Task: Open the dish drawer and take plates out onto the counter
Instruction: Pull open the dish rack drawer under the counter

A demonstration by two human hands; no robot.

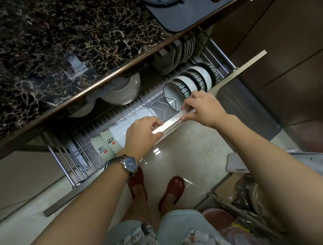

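Note:
The dish drawer (236, 71) is pulled out below the dark marble counter (56, 43). Its wire rack holds upright plates (180, 52) at the back right, striped bowls (192, 78) in a row, white bowls (118, 132) at the front left and pale bowls (126, 88) partly hidden under the counter edge. My left hand (142, 135) and my right hand (202, 107) both grip the top edge of the drawer front, side by side near its middle.
A gas hob (168, 6) sits on the counter at the back right. Brown cabinet fronts (286, 43) stand to the right. My feet in red slippers (170, 192) are on the tiled floor. A cluttered rack with bags (248, 208) stands at the lower right.

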